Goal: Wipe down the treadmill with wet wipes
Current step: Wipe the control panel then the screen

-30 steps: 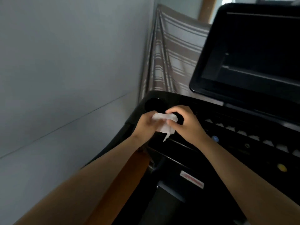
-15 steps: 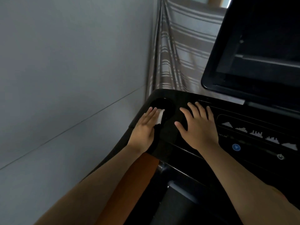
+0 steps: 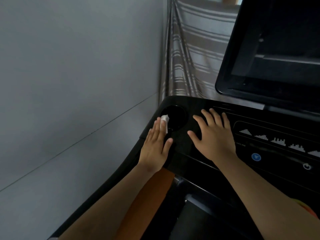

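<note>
Wipe pressed under my flat left hand, left of centre, at cup holder rim on treadmill console. Right hand spread, bracing beside it. Risk: wipe slipping into holder; right palm nudging buttons.

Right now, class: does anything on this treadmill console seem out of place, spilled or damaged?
Nothing stands out. The left hand presses a crumpled white wet wipe at the rim of the round black cup holder; the right hand lies flat on the glossy black treadmill console. No spill or crack shows.
</note>
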